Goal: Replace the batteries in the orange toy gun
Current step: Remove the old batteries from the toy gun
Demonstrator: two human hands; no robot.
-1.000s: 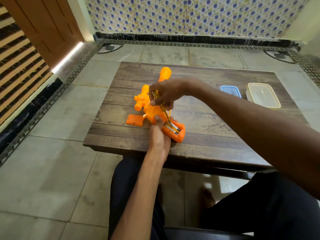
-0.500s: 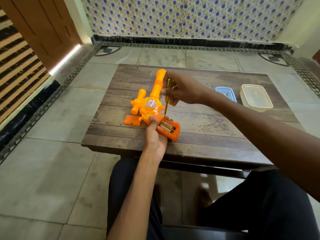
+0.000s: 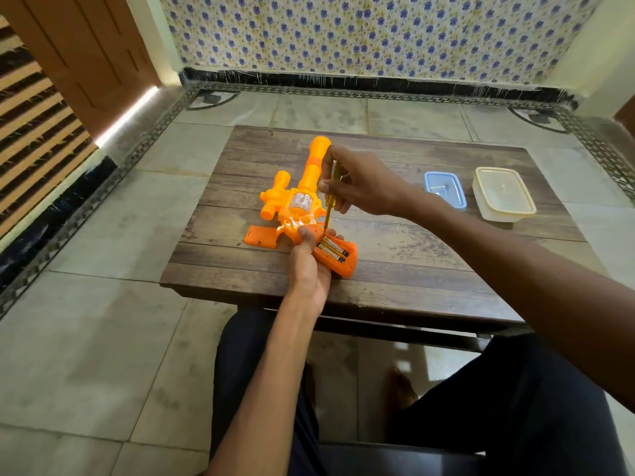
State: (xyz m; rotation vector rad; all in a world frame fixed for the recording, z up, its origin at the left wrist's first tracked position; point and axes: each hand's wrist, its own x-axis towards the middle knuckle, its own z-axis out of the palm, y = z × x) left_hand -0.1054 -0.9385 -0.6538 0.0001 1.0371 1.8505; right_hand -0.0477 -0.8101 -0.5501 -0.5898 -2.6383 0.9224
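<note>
My left hand (image 3: 309, 269) covers the near side of the orange toy gun (image 3: 299, 204), so I can't see how much of the grip lies under my palm; my thumb presses on the body beside the open battery bay. Two batteries (image 3: 333, 250) sit in that bay, their labels too small to read. My right hand (image 3: 360, 183) is closed round a thin yellow screwdriver (image 3: 330, 197), held upright, its tip down at the top end of the bay; the tip itself is hard to make out. The gun is smooth moulded plastic, lying flat near the worktop's (image 3: 429, 269) front edge, barrel pointing to the far edge. The loose orange cover (image 3: 259, 237) lies just left of it. Towards the right edge sit a blue lid (image 3: 445, 188) and a clear plastic box (image 3: 503, 194), contents indistinct.
</note>
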